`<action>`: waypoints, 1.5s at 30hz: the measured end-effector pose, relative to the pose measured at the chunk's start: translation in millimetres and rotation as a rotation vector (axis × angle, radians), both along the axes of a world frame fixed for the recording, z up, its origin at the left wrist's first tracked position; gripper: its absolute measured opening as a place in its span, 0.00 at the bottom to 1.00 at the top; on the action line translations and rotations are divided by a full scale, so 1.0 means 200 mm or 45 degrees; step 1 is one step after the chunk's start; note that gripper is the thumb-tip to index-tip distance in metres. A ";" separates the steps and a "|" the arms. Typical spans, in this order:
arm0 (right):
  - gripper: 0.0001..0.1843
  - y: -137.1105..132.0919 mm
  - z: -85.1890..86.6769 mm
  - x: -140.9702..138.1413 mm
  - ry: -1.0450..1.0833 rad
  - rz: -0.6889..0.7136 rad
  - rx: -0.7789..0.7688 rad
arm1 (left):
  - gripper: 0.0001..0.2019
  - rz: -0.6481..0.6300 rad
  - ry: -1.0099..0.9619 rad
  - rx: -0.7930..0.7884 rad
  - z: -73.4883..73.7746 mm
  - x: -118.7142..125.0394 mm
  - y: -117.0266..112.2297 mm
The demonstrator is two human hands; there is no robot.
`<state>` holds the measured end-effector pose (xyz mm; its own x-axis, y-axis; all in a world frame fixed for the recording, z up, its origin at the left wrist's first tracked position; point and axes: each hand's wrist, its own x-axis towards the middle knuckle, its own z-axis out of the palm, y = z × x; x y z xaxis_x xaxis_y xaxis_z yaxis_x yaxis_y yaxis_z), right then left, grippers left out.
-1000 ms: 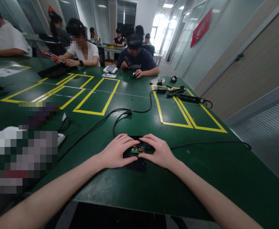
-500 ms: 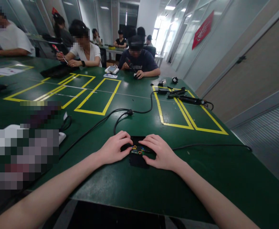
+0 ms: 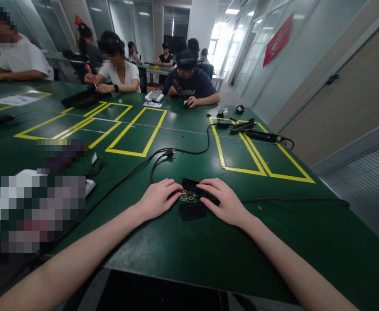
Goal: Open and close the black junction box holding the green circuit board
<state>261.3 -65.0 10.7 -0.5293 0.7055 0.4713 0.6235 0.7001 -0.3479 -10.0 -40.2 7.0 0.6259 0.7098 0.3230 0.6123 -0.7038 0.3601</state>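
Note:
A small green circuit board (image 3: 188,198) with ring-shaped copper coils sits between my hands, low over the table. My left hand (image 3: 159,198) is closed, thumb and fingers pinching the board's left end, where a power cord enters. From the other side my right hand (image 3: 224,202) closes thumb and fingers around the thick black end of a cord (image 3: 212,197) joined to the board. One black plastic casing half (image 3: 189,183) lies just behind the board, partly covered by fingers. The other casing half (image 3: 192,211) lies in front of it.
A two-pin plug (image 3: 170,153) and its cord lie beyond my hands. Black tools and cables (image 3: 257,131) rest at the right among yellow tape outlines (image 3: 244,172). A pixelated heap (image 3: 43,211) covers the left. Co-workers (image 3: 191,82) sit across the table.
The board and my fingers have shifted slightly, baring more of the rear casing half. The front casing half is turned a little. The plug has moved slightly left, and the whole view has shifted a bit.

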 end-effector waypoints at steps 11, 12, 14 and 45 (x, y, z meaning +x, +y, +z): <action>0.07 0.04 0.00 0.11 -0.006 0.045 -0.234 | 0.09 0.063 0.013 -0.127 0.01 -0.05 0.04; 0.07 0.04 0.00 0.11 -0.006 0.026 -0.251 | 0.09 0.050 -0.004 -0.127 0.01 -0.06 0.04; 0.08 0.04 0.00 0.11 -0.015 -0.006 -0.271 | 0.08 0.005 -0.047 -0.124 0.02 -0.07 0.05; 0.13 -0.03 0.09 0.14 0.149 0.065 -0.796 | 0.13 -0.355 -0.020 -0.127 0.06 -0.08 -0.01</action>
<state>290.0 -70.5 29.6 -0.5398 0.8411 0.0351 0.5277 0.3706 -0.7643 -25.4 -42.0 18.9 0.7969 0.5397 0.2715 0.3939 -0.8048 0.4439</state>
